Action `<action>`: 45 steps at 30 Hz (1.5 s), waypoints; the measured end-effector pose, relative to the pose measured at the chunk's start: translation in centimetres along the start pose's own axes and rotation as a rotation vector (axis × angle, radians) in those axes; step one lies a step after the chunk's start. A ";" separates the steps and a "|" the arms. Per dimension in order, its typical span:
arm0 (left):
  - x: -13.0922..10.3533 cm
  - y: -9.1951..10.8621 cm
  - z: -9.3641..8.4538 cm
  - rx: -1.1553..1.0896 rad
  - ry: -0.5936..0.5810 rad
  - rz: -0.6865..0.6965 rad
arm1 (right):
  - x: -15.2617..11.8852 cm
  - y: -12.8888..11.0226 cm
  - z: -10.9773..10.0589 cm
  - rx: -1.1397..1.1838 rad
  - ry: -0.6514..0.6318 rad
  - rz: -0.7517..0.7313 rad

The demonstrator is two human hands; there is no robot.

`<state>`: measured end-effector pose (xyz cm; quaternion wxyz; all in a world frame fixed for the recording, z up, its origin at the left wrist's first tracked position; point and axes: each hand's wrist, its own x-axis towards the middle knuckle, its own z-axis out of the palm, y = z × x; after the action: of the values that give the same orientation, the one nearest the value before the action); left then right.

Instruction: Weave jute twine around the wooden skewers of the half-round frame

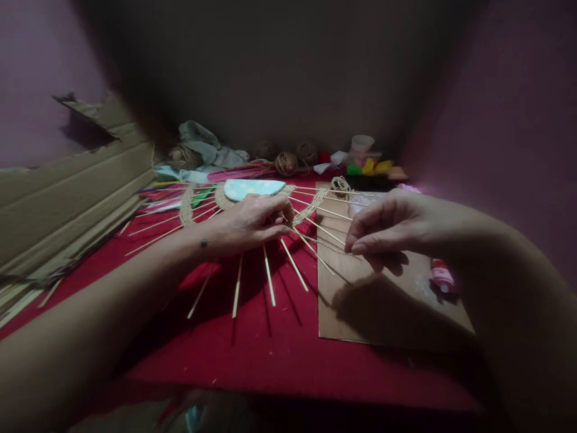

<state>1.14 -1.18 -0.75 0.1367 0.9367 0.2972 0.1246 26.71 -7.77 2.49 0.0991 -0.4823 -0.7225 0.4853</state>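
A fan-shaped weaving of pale thin sticks (269, 273) spreads over the red cloth, with bands of braided twine (311, 208) crossing them. At its centre sits a half-round pale blue patterned piece (252, 189). My left hand (259, 221) lies over the weaving, thumb and fingers closed on the sticks at the end of the outer twine band; the exact grip is partly hidden. To the right, my right hand (387, 225) pinches what looks like a thin strand of twine stretched from the band. Its fingertips are closed above the brown board.
Below my right hand lies a brown board (333, 313) on the red cloth (252, 361). Cardboard (67, 204) stands at the left. Twine balls (286, 163), cloth and a clear cup (362, 144) line the back. A pink bottle (443, 278) lies right.
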 end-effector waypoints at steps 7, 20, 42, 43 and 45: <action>0.2 -0.5 0.4 0.016 0.033 -0.007 | 0.4 -0.3 1.0 -0.001 -0.130 -0.008; 0.0 -0.7 0.0 -0.054 0.021 -0.049 | 0.3 0.0 1.0 -0.376 -0.057 0.085; 0.2 -1.1 1.1 0.036 -0.040 -0.036 | 2.7 2.4 0.0 -0.266 0.639 0.222; 0.2 -1.1 1.1 0.032 -0.034 -0.037 | 2.7 2.5 -0.2 -0.251 0.642 0.233; 0.2 -1.0 1.0 0.030 -0.018 -0.046 | 2.8 2.8 -0.3 -0.241 0.630 0.254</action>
<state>1.10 -0.49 -1.92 0.1280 0.9326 0.3194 0.1086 27.15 -5.18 -0.46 0.1983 -0.7026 -0.6426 0.2326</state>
